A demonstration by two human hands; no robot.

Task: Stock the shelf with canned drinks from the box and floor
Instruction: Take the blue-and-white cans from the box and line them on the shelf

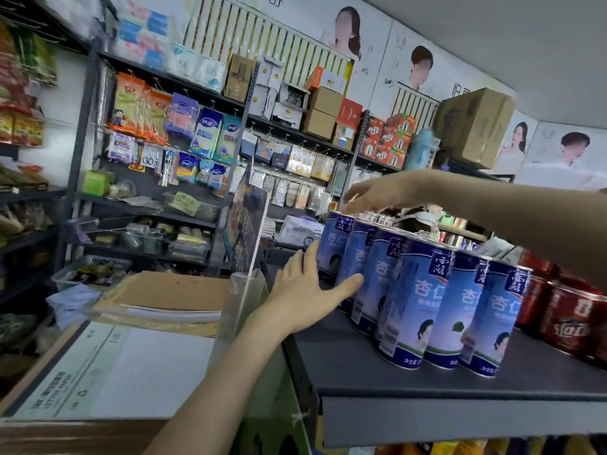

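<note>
Head view. Leaves a bare strip of shelf before the front lip: room to slide, then a drop. Presses left hand, open and flat-fingered, against the left flank of the blue cans, packed touching in rows, clear sign stand just left of the wrist. Could tip tall cans toward red cans just beside if shoved high. Stretches right hand, fingers relaxed, gripping nothing, over the farthest tops.

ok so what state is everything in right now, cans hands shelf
blue cans, upright, packed in rows on the shelf
red cans, upright, right of the blue ones
left hand, open, flat against the blue cans' side
right hand, open, fingers over the back cans' tops
shelf, carrying both can groups
</note>
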